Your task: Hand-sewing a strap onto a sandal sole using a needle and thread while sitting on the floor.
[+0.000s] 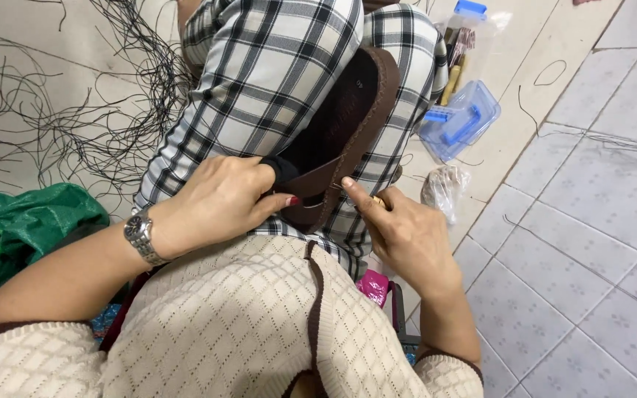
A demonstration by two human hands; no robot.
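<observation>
Dark brown leather sandal [348,118] lies across the plaid lap, its strap pinched in the left hand [219,203]; right hand [407,232] grips a small tool, mid-stitch by the looks. Next pull needs steady tension.

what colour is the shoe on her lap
Brown shoe, dark inside; head view shows it best.

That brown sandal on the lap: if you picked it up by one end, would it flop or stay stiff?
The brown sandal would probably keep its shape: its sole lies flat and unbent along the checked trousers. The strap looks more pliable, since the left hand and right hand pinch it. It seems light, resting on the leg without sinking in.
</observation>
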